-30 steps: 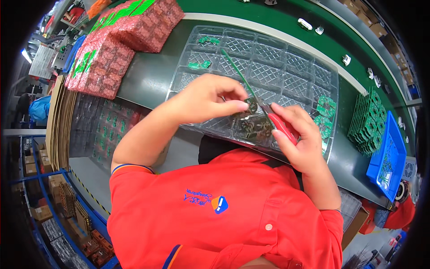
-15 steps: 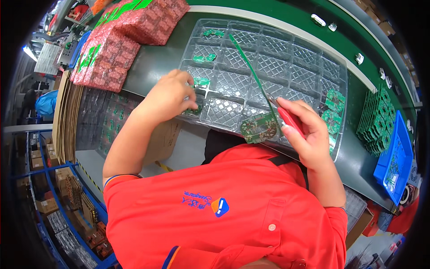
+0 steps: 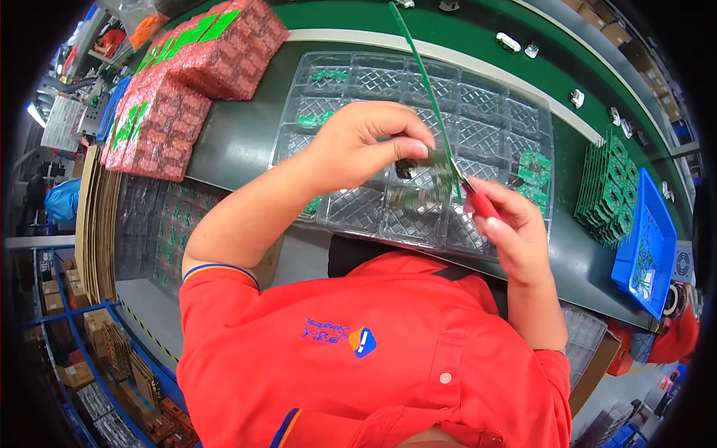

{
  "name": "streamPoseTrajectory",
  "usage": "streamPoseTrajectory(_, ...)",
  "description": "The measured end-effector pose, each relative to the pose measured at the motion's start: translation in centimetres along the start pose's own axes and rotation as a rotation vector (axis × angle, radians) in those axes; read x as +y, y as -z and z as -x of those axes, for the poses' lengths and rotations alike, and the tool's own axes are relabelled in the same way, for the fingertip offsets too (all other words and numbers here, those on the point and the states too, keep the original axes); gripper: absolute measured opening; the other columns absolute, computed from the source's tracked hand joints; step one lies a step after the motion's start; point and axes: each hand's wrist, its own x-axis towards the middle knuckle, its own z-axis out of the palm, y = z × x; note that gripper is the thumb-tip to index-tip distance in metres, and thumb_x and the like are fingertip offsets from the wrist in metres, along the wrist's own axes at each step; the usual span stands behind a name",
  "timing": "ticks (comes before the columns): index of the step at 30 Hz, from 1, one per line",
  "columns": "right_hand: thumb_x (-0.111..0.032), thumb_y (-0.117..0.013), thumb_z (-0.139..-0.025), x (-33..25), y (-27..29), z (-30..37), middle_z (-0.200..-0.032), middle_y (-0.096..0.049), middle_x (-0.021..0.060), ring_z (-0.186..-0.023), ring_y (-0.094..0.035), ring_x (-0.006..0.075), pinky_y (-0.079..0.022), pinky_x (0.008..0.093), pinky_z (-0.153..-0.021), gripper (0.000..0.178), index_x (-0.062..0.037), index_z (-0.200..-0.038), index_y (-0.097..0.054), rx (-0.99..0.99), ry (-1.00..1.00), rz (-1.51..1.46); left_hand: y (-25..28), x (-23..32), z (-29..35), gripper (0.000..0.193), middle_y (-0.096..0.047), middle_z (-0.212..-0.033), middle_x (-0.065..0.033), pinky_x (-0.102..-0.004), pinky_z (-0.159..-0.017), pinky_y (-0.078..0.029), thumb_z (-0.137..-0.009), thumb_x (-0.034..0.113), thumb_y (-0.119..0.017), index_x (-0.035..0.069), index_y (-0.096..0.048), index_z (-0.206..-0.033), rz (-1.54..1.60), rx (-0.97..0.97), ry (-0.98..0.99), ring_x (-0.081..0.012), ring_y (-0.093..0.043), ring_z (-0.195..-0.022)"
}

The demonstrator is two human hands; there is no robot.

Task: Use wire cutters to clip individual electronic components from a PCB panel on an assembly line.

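Observation:
My right hand (image 3: 511, 228) is closed around a red-handled hand tool (image 3: 482, 200), likely pliers or cutters; its jaws are mostly hidden. A long thin green strip (image 3: 424, 75) rises from that hand, edge-on, toward the far left. My left hand (image 3: 373, 142) pinches a circuit board (image 3: 418, 196), smeared by motion, beside the strip and the tool. Whether board and strip are joined I cannot tell. Both hands are above a clear plastic tray (image 3: 351, 205) with square compartments. Small green boards (image 3: 317, 119) lie in its left compartments, and larger ones (image 3: 533, 173) in its right column.
Pink bubble-wrapped stacks (image 3: 224, 52) stand at the far left. To the right are a stack of green board panels (image 3: 606, 190) and a blue bin (image 3: 650, 250) with green scraps. Small white parts (image 3: 508, 42) sit on the green belt (image 3: 448, 30) beyond the tray.
My left hand has left the tray's left compartments, moving right to grip the circuit board beside the strip. My right hand still holds the red-handled tool. The whole view has shifted slightly.

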Motion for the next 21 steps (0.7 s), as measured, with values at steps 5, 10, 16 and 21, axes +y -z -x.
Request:
streamPoseTrajectory(5, -0.021, -0.059, -0.078, 0.3, 1.0, 0.6, -0.093, -0.057, 0.0123, -0.065, -0.047, 0.0111, -0.035, 0.0223, -0.055, 0.049, 0.0018, -0.121, -0.05, 0.017, -0.073, -0.307, 4.1, -4.5, -6.5, 0.01, -0.061, -0.082, -0.0072, -0.0302, -0.071, -0.047, -0.08, 0.011, -0.062, 0.003, -0.064, -0.086, -0.35, 0.077, -0.195, -0.0202, -0.058, -0.078)
streamPoseTrajectory(10, -0.01, -0.058, -0.078, -0.4, 0.8, -0.3, -0.097, -0.055, 0.0085, -0.081, -0.051, 0.0126, -0.04, 0.024, -0.074, 0.043, 0.0027, -0.119, -0.052, 0.159, 0.094, 0.219, 8.5, -13.9, -7.5, 0.012, -0.057, -0.097, -0.0088, -0.035, -0.082, -0.042, -0.077, 0.015, -0.063, 0.007, -0.068, -0.086, -1.042, -0.046, -0.139, -0.0276, -0.052, -0.093)
streamPoseTrajectory(16, -0.002, -0.059, -0.075, -1.1, 1.8, -0.5, -0.095, -0.055, 0.0082, -0.088, -0.052, 0.0137, -0.04, 0.0246, -0.079, 0.04, 0.0019, -0.114, -0.056, 0.2, 0.139, 0.535, 3.3, -6.2, -6.9, 0.014, -0.059, -0.095, -0.0085, -0.0327, -0.081, -0.043, -0.081, 0.016, -0.06, 0.007, -0.067, -0.089, -0.675, -0.036, -0.156, -0.0242, -0.055, -0.091)
streamPoseTrajectory(21, -0.002, -0.063, -0.071, -1.0, 0.9, -1.5, -0.091, -0.056, 0.0093, -0.081, -0.055, 0.0177, -0.044, 0.0259, -0.07, 0.041, -0.004, -0.113, -0.059, 0.323, 0.326, 0.82, -0.9, 0.2, -5.6, 0.018, -0.062, -0.077, -0.0044, -0.0266, -0.067, -0.047, -0.083, 0.017, -0.06, 0.0, -0.062, -0.089, -0.271, -0.296, 0.185, -0.0108, -0.058, -0.073)
